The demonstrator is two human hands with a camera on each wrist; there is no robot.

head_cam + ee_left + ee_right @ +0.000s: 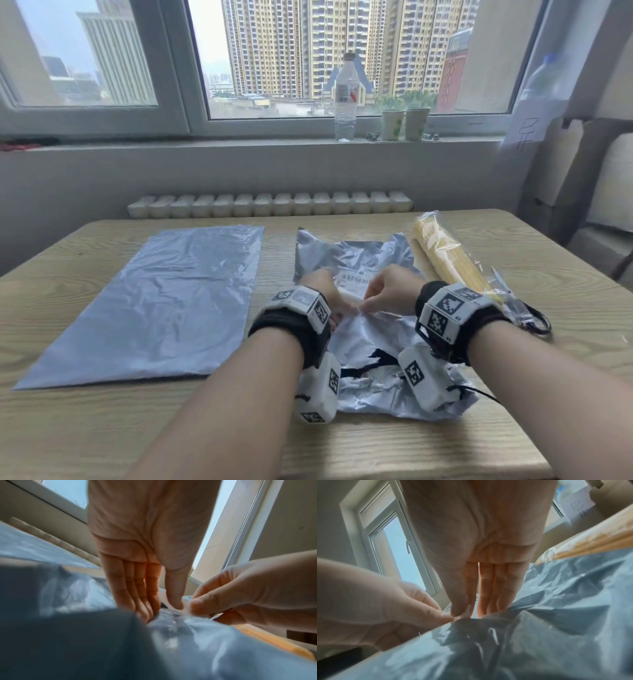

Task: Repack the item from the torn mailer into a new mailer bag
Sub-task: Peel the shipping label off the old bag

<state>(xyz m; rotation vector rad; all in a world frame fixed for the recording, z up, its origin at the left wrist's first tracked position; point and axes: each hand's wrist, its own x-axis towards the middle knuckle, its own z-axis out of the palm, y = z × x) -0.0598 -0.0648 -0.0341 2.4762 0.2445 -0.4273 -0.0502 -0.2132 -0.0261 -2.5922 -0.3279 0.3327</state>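
Right hand [481, 536] seen from the palm side, fingers [488, 588] extended down onto crumpled grey mailer [547, 628], thumb meeting a clear film edge. Left hand [376, 601] entering from left, pinching the same spot. Yellow packet [590, 539] beyond, upper right. Window [399, 555] behind.

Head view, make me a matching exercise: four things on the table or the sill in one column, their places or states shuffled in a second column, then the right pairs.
Things:
1. Smooth flat grey plastic mailer bag
2. Crumpled torn grey plastic mailer
3. Long clear-wrapped bundle of pale yellow sticks
4. Clear plastic water bottle

Places or states:
A. upright on the windowsill
B. pinched by left hand and right hand
C. table's right side, untouched
D. table's left side, untouched

Pairs: 1-D, 2-B, 3-C, 4-A
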